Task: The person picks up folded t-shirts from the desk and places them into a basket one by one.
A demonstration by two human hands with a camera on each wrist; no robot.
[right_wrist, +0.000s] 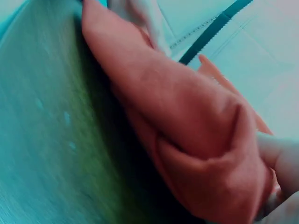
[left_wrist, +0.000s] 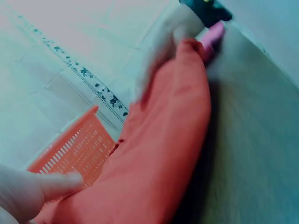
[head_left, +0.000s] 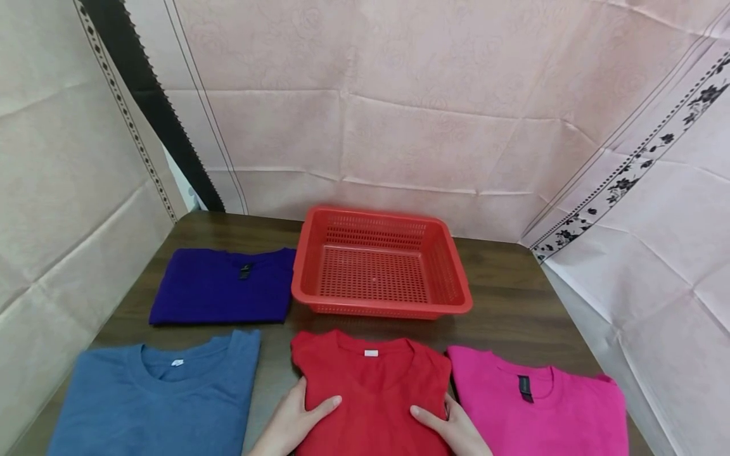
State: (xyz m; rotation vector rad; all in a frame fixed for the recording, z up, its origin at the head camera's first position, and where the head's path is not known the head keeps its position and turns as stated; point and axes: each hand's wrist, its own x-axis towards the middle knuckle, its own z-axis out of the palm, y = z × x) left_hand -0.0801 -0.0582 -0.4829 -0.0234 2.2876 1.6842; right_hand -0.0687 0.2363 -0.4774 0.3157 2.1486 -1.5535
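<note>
A folded red T-shirt (head_left: pixel 371 386) with a small white neck label lies between my two hands in the head view. My left hand (head_left: pixel 293 415) grips its left side, thumb on top and the other fingers mostly hidden beneath. On the opposite side my right hand (head_left: pixel 453 424) holds it the same way. Both wrist views show the shirt's near edge sagging in a fold, with dark shadow under it above the table. Beyond the shirt's neckline stands a red plastic basket (head_left: pixel 382 310) with nothing in it.
A folded blue T-shirt (head_left: pixel 171 405) lies to the left and a pink T-shirt (head_left: pixel 570 411) to the right. Behind the blue one is a folded dark purple T-shirt (head_left: pixel 219 291), close beside the basket. Pale patterned cloth (head_left: pixel 399 139) hangs round the wooden table (head_left: pixel 502 285).
</note>
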